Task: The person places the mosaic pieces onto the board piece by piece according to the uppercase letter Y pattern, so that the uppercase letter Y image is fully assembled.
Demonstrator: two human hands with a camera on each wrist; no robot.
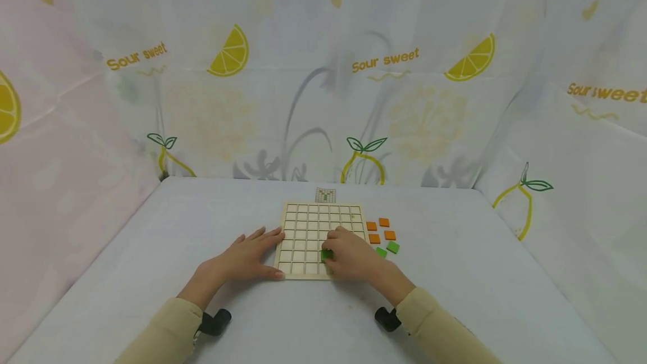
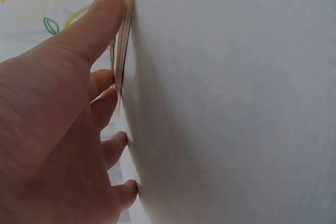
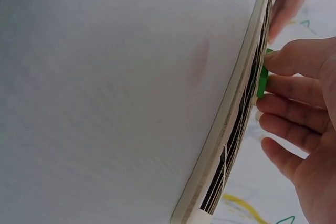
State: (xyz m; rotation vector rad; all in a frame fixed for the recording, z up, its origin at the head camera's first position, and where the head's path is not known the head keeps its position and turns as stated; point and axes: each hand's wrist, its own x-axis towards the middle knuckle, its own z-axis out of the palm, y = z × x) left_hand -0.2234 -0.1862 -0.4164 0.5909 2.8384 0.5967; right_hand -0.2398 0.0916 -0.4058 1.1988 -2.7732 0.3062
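Note:
A square wooden grid board (image 1: 299,252) lies flat on the white table. Beside its left edge is my left hand (image 1: 245,254), fingers spread, with thumb and index finger touching the frame. In the left wrist view its other fingertips (image 2: 130,187) rest on the tabletop. My right hand (image 1: 354,254) is over the lower right part of the board and pinches a green square tile (image 1: 327,255) between thumb and fingers. The right wrist view shows this tile (image 3: 263,80) at the board's upper surface, its far side covered by the thumb and fingers.
Several orange tiles (image 1: 384,222) lie right of the board, with two loose green tiles (image 1: 392,247) nearer me. A small printed grid card (image 1: 326,195) with coloured squares sits behind the board. A lemon-print curtain (image 1: 313,105) encloses the table (image 1: 222,206) at back and sides.

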